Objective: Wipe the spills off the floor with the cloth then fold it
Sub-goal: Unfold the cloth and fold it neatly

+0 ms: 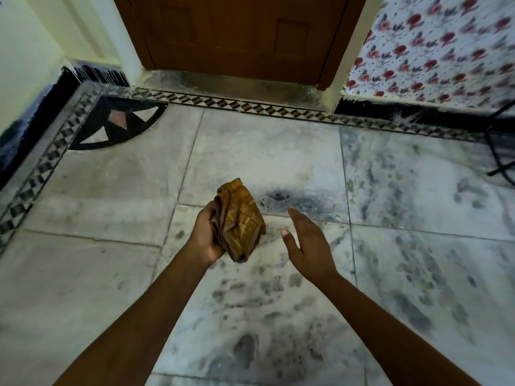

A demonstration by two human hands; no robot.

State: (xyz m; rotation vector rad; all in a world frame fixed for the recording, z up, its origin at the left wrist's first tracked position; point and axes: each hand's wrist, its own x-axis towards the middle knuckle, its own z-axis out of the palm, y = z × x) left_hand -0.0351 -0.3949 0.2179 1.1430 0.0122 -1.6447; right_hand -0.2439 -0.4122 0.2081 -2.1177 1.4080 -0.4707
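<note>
Across the whole lower field I saw a pale marble floor (111, 274) of large slabs, mottled with grey blotches. At top centre stood a brown panelled door (237, 32), shut, with a sheet of red-flowered fabric (434, 45) to its right. A black-and-white checked border strip (250, 105) ran along the foot of the walls, and a dark quarter-circle inlay (117, 123) filled the left corner. Thin black metal legs (498, 151) entered at the right edge.

Both forearms reached up from the bottom of the view. My operator's left hand (204, 235) gripped the cloth (239, 218), palm turned up and fingers curled round its left side. The cloth, mustard-brown, was gathered into a layered bundle near the centre of the view, clear of the right hand. The right hand (309, 246) was held just beside it, fingers straight and together, thumb apart, holding nothing. A dark smudge (278, 196) marked the slab beyond the cloth.
</note>
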